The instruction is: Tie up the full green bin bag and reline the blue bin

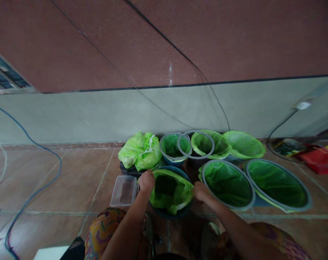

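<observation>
A green plastic bag hangs inside a dark blue bin on the floor in front of me. My left hand is closed on the left side of the bag's mouth. My right hand grips the mouth's right side, so the opening is stretched between both hands. Part of the bin's rim shows beyond the bag. Close to my right hand stands a bin with a grey ring around its green liner. Left of my left hand lies a clear plastic container.
Behind are a tied green bag, a lined bin, a loose grey ring and other lined bins. Another ringed bin and a red dustpan-like object are at right. A blue hose crosses the left floor.
</observation>
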Demonstrator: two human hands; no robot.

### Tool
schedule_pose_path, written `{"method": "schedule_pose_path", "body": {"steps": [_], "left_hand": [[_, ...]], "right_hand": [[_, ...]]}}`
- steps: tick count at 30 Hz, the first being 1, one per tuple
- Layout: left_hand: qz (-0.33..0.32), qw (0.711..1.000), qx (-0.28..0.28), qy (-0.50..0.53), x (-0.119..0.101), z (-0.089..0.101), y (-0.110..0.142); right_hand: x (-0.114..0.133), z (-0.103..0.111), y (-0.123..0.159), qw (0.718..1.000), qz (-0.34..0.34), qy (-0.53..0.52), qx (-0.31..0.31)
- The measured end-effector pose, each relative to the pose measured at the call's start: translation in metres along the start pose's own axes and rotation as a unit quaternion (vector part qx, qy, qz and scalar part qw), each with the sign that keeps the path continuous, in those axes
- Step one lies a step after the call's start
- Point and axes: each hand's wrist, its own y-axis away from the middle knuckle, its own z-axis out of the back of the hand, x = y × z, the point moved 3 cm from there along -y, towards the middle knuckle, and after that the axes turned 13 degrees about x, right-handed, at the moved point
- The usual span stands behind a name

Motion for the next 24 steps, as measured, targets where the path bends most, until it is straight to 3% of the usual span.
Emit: {"method": "schedule_pose_path", "body": {"steps": [2, 5, 9, 12, 16, 24], "left_hand": [[-0.017, 1.000, 0.012, -0.005, -0.002, -0.002, -0.001], [-0.060, 0.998, 0.021, -0.026, -0.011, -0.006, 0.004], [-0.178, 0.982, 0.023, -0.054, -0.041, -0.015, 0.022], [-0.241, 0.968, 0.027, -0.063, -0.061, -0.017, 0.036], [-0.252, 0.966, 0.024, -0.058, -0.064, -0.015, 0.038], [-0.116, 0.991, 0.038, -0.058, -0.020, -0.013, 0.009]], "right_hand": [[0.005, 0.005, 0.004, 0.992, 0.001, 0.120, -0.038], [0.025, 0.007, 0.012, 0.965, 0.066, 0.236, -0.093], [0.057, 0.004, 0.018, 0.936, 0.210, 0.246, -0.138], [0.071, 0.003, 0.018, 0.911, 0.268, 0.283, -0.136], [0.078, 0.010, 0.013, 0.909, 0.233, 0.323, -0.124], [0.066, 0.016, -0.001, 0.923, 0.105, 0.348, -0.128]]}}
